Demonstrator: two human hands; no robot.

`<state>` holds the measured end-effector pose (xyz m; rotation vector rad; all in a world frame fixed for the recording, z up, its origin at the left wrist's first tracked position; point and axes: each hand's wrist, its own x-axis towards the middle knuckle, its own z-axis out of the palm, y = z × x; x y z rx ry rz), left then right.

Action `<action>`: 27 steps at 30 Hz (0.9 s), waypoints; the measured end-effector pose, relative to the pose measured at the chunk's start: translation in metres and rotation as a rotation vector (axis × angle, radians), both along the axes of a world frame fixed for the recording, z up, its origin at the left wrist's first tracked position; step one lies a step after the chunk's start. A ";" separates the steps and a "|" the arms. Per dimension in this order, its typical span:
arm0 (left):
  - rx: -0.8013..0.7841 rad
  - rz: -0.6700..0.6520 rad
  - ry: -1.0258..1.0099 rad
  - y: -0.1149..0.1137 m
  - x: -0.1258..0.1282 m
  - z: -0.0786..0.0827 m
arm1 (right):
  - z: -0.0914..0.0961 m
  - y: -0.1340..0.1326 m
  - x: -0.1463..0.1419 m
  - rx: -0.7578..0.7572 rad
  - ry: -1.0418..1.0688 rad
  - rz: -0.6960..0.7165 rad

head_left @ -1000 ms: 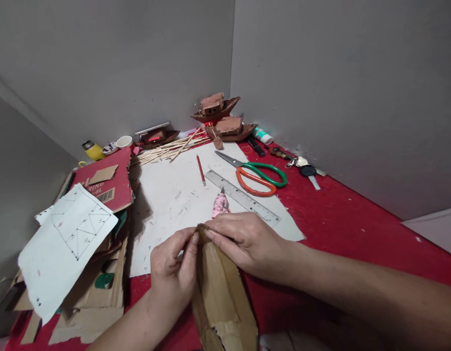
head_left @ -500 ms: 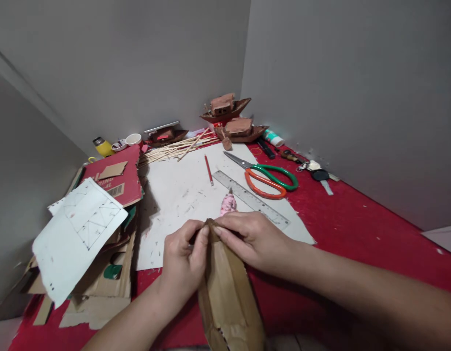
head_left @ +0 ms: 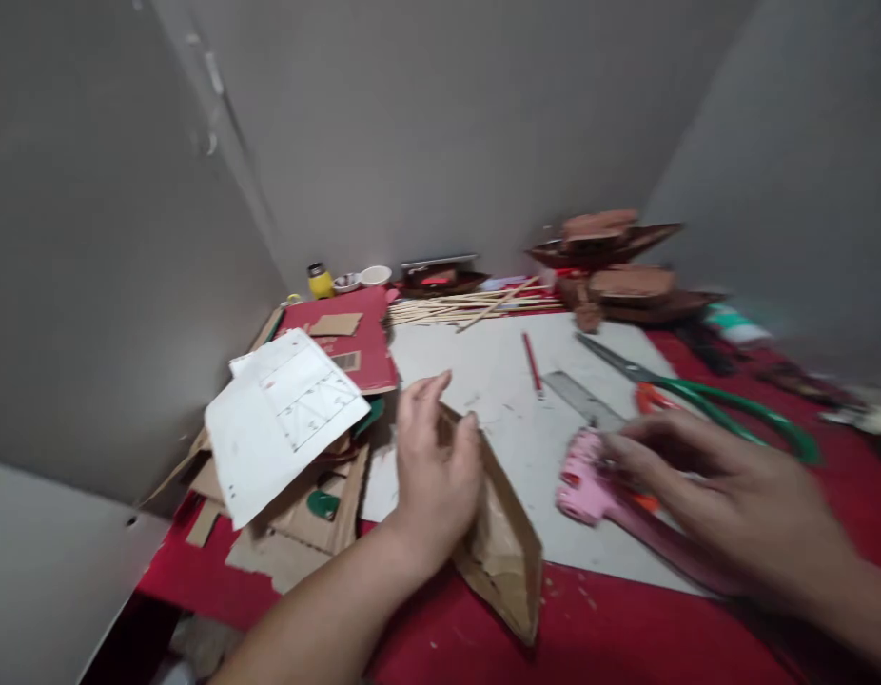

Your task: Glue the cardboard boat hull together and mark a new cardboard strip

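My left hand (head_left: 433, 461) holds the far end of a folded brown cardboard piece (head_left: 508, 557), thumb on one side and fingers on the other. The piece lies tilted over the edge of a white sheet (head_left: 498, 381) on the red table (head_left: 612, 628). My right hand (head_left: 726, 485) is off to the right, motion-blurred. Its fingers curl over a pink glue gun (head_left: 581, 483), whose handle runs under the palm.
A metal ruler (head_left: 581, 400), a red pencil (head_left: 532, 363) and green-and-orange scissors (head_left: 726, 414) lie on the sheet. Wooden sticks (head_left: 469, 306) and brown model boats (head_left: 612, 257) stand at the back. Cardboard scraps and a drawn paper (head_left: 290, 423) pile up on the left.
My right hand has let go of the cardboard piece and moved right onto the pink glue gun. My left hand keeps the cardboard. The view has swung left.
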<state>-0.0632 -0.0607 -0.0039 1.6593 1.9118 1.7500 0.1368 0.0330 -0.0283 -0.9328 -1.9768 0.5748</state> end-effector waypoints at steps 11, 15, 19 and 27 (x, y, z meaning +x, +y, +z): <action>0.120 -0.182 -0.577 -0.049 0.010 0.058 | 0.030 -0.008 0.003 0.022 0.048 0.103; 0.094 -0.309 -0.777 -0.082 0.013 0.063 | 0.064 -0.043 0.013 0.081 0.084 0.213; -0.018 -0.294 -1.012 -0.128 0.020 0.045 | 0.071 -0.097 0.023 0.048 0.181 0.414; -0.328 -0.244 -1.207 -0.194 0.061 0.009 | 0.008 -0.185 0.008 -0.208 0.335 0.636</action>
